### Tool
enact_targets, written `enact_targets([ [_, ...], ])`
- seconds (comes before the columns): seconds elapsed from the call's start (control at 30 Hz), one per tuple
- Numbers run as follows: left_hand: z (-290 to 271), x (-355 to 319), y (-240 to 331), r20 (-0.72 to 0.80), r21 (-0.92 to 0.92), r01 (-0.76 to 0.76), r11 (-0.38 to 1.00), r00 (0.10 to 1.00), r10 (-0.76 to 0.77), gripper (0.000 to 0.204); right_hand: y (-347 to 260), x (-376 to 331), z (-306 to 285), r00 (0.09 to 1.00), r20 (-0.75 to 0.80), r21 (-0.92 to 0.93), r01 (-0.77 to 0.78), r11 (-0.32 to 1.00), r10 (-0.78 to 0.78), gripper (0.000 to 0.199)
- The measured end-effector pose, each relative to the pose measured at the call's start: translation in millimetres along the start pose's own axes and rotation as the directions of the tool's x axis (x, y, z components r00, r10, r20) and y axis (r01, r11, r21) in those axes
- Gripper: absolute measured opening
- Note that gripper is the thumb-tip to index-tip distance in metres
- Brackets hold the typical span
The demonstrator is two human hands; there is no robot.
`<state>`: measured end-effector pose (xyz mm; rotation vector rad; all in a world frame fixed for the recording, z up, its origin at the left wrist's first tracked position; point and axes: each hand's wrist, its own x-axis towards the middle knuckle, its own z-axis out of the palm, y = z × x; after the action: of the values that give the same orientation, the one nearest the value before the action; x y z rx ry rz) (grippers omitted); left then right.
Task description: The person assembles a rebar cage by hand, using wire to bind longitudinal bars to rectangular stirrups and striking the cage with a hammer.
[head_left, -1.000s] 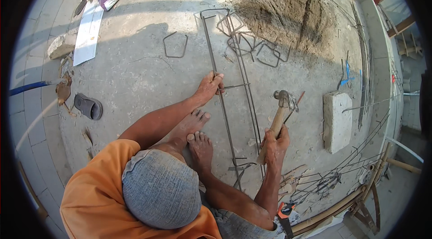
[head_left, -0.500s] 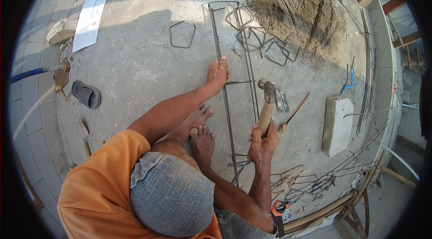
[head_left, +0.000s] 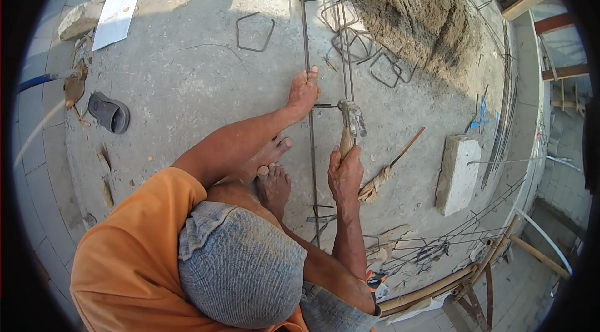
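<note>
A long frame of steel rebar [head_left: 314, 163] lies lengthwise in front of me, its bars joined by bent cross pieces. My left hand [head_left: 304, 89] is closed around its left bar, just above a stirrup [head_left: 325, 106] that spans the bars. My right hand [head_left: 345, 174] grips the wooden handle of a claw hammer [head_left: 353, 118]. The hammer head is at the right bars, by the right end of that stirrup; whether it touches the steel I cannot tell. My bare feet [head_left: 275, 185] are left of the frame.
Loose bent stirrups [head_left: 250, 49] lie beyond, near a sand pile [head_left: 419, 19]. To the right are a rod with cloth [head_left: 376, 183], a concrete block [head_left: 457, 176] and tangled rods [head_left: 431, 247]. A dark sandal [head_left: 109, 113] and a white board [head_left: 119, 13] are at left.
The hammer has swung left and slightly up, from beside the frame to the right bars at the stirrup. My left hand keeps its hold on the left bar.
</note>
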<state>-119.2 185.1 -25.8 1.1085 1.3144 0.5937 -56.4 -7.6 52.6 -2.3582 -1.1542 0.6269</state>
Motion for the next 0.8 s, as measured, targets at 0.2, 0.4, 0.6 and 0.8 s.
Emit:
enact_targets([
  [0.2,-10.9,15.2,17.9,0.073,-0.231,0.105,0.967,0.993,-0.090,0.046,1.4,2.8,-5.8,0.995,0.028,0.026,-0.095,0.995,0.094,0.026],
  [0.4,-3.9,62.2,36.6,-0.086,-0.392,0.147,0.908,0.977,-0.195,0.047,-22.2,1.4,-29.2,0.983,0.011,0.189,-0.184,0.965,0.185,0.025],
  [0.6,-4.9,84.4,0.5,-0.271,-0.319,-0.029,0.947,0.961,-0.062,0.044,-92.7,18.9,-121.5,0.943,-0.322,0.330,0.022,0.944,0.091,0.020],
  [0.8,13.1,82.5,17.8,-0.238,-0.351,-0.017,0.936,0.969,-0.072,0.044,-147.7,23.5,-170.7,0.563,-0.826,0.423,0.634,0.647,-0.012,0.022],
])
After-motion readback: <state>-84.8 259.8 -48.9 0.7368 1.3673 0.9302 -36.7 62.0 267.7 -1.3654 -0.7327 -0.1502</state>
